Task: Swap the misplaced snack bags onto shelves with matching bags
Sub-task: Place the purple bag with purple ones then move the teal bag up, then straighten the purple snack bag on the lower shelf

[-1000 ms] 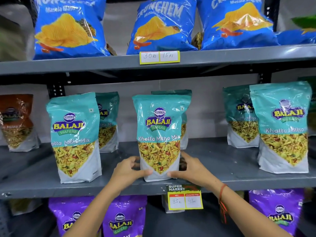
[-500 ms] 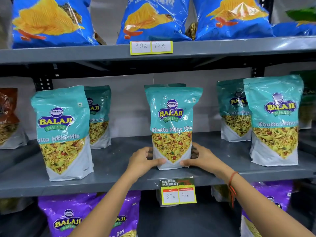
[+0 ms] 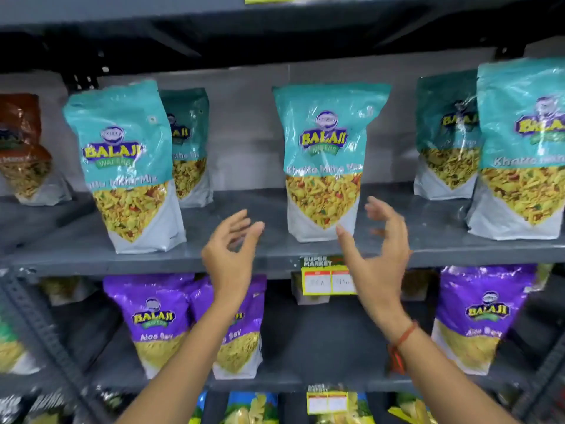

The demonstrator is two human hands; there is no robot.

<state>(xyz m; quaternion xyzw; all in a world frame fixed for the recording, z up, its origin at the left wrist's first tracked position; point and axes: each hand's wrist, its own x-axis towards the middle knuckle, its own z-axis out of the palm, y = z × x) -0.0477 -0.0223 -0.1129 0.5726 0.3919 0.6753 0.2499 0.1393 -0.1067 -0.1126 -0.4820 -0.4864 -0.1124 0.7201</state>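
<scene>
A teal Khatta Mitha Mix bag (image 3: 325, 160) stands upright in the middle of the grey middle shelf (image 3: 269, 255). My left hand (image 3: 230, 252) hovers below and to the left of it, fingers apart, holding nothing. My right hand (image 3: 377, 249) is just right of the bag's base, also open and not touching it. More teal bags stand at the left (image 3: 125, 166) and right (image 3: 519, 148) of the same shelf. Purple Aloo Sev bags (image 3: 153, 322) line the shelf below, partly hidden by my left forearm.
A brown bag (image 3: 23, 148) stands at the far left of the middle shelf. A yellow price tag (image 3: 328, 278) hangs on the shelf's front edge. Another purple bag (image 3: 483, 316) sits lower right. Yellow and blue bags (image 3: 250, 408) fill the bottom shelf.
Both hands have let go of the middle teal bag and drawn back, fingers spread. The view has tilted down, so the blue chip bags above are out of sight and lower shelves show.
</scene>
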